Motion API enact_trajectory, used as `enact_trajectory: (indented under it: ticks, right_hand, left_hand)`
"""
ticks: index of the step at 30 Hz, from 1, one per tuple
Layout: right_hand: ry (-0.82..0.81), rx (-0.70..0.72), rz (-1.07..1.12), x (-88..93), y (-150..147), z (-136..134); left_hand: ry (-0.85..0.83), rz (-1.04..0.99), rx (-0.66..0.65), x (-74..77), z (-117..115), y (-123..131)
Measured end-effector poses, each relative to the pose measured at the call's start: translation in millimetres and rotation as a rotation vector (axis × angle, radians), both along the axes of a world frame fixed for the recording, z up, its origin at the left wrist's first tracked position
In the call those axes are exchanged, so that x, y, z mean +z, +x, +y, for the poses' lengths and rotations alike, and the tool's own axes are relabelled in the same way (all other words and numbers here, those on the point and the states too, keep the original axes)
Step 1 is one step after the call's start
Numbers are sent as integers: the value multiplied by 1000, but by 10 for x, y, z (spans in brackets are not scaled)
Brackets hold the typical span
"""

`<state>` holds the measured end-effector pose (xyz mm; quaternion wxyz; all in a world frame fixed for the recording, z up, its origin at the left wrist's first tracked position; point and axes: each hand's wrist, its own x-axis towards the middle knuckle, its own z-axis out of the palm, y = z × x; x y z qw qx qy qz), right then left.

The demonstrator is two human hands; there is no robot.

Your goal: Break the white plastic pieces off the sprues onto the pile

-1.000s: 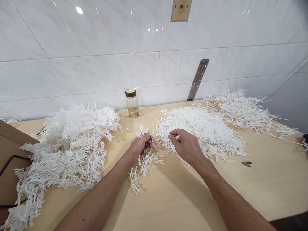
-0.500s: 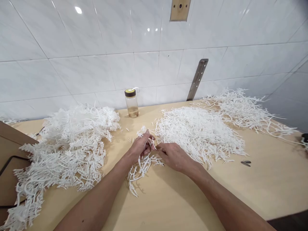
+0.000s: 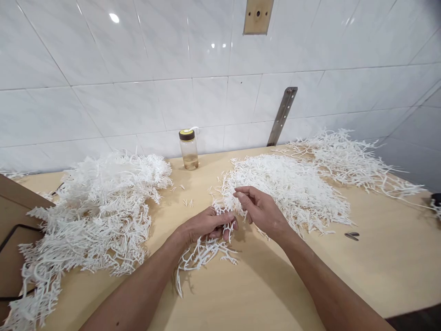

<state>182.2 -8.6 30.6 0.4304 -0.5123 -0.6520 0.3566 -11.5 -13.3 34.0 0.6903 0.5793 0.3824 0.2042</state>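
Note:
My left hand [image 3: 210, 224] is closed around white branched plastic strands, pinched between thumb and fingers. Some of this branched bunch [image 3: 203, 255] hangs below the hand, over the tabletop. To its right, my right hand [image 3: 260, 209] is raised at the near left edge of a pile of short white sprigs [image 3: 289, 184]. Its thumb and forefinger tips are together; whether a small piece sits between them, I cannot make out. White strands show just left of those fingertips.
A large white strand heap [image 3: 99, 211] lies at left, beside a brown box [image 3: 20, 202]. A capped bottle [image 3: 189, 151] stands near the tiled wall. Longer white strands [image 3: 354, 158] lie far right. A small dark metal item [image 3: 352, 236] rests on the wooden table [image 3: 386, 262].
My right hand has moved up and away from my left, toward the short-sprig pile. My left hand has shifted slightly right and down, still holding the branched strands.

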Motion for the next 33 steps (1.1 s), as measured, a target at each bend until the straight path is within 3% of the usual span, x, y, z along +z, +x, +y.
enact_trajectory:
  ticks: [4,10,16,23,26,33]
  right_hand:
    - [-133,156,148,43,22,-31]
    - [-81,266,104,18,46,-8]
    - [-129,196,176,11,49,2]
    - [-170,161,241,3,58,15]
    - [-142,133,215,-26,70,40]
    - [-59,13,142,-97,76,87]
  left_hand:
    - [-29,38,-111,39,-58,25]
    - [-55,61,-85,19,-68,20]
    - [-65,-55,-61,21,-41,52]
    - [-16,-93,121,-90,-13,135]
    - [22,-111,131,-145,0,155]
    - [118,-69,344,-157,33,155]
